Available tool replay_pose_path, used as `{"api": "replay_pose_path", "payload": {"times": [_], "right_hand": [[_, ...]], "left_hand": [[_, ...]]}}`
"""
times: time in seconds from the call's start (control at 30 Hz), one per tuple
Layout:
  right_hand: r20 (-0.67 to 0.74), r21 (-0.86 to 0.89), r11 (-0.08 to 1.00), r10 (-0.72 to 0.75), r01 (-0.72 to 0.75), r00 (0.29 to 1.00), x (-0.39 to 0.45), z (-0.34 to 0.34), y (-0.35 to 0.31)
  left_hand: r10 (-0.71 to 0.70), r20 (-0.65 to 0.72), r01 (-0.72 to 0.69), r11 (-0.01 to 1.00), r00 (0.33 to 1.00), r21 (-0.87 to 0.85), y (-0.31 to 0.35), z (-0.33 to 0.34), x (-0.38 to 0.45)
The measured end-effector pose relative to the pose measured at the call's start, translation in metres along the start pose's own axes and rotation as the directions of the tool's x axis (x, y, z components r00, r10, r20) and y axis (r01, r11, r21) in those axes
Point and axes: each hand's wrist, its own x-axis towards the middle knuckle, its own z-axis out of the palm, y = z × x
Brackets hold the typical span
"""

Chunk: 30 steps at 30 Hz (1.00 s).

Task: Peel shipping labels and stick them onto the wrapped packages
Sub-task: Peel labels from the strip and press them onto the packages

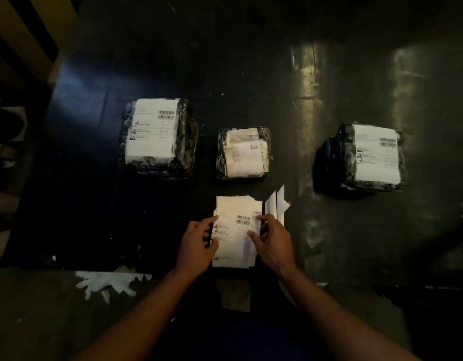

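Near edge, centre: label stack [235,230] lies on the dark worktop [251,74], close for peeling.
Left hand [196,243]: grip pinches the stack's left edge, steadying it.
Right hand [272,243]: grip pinches the right edge, likely lifting a label.
Far row: left package [157,136] and right package [366,157] labelled; middle package [243,153] seemingly awaits a fresh label.

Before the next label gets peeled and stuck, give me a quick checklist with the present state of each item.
1. Label stack held at both sides: ok, left hand grips its left edge and right hand its right edge.
2. Top label already lifted from its backing: cannot tell.
3. Left package labelled: ok, a white label covers its top.
4. Right package labelled: ok, a white label is on it.
5. Middle package labelled with a fresh label: cannot tell; paper shows through its clear wrap, but it looks unlike the other two.
6. Peeled strips lie apart from the packages: ok, they lie beside the stack.
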Motion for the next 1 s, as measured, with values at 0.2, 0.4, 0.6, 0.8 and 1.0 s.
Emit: {"api": "replay_pose_path", "payload": {"times": [0.2,0.4,0.6,0.8,1.0], "right_hand": [[-0.106,0.086,0.989,0.133,-0.124,0.985,0.019,0.010,-0.011],[-0.085,0.184,0.951,0.266,-0.247,0.960,0.029,0.004,-0.016],[-0.098,0.242,0.939,0.273,-0.243,0.957,0.026,0.000,-0.021],[-0.127,0.249,0.931,0.305,-0.267,0.944,0.031,0.003,-0.019],[-0.251,0.279,0.939,0.274,-0.201,0.928,0.027,-0.008,-0.013]], "left_hand": [[0.023,0.068,-0.026,0.999,0.997,0.039,0.005,0.005,0.008],[0.044,0.110,-0.050,0.997,0.993,0.058,0.003,0.002,0.013],[0.047,0.106,-0.055,0.995,0.993,0.077,0.001,0.003,0.015],[0.030,0.133,-0.038,0.998,0.991,0.057,-0.001,0.002,0.017],[0.017,0.141,-0.026,0.998,0.990,0.064,-0.002,0.003,0.021]]}}
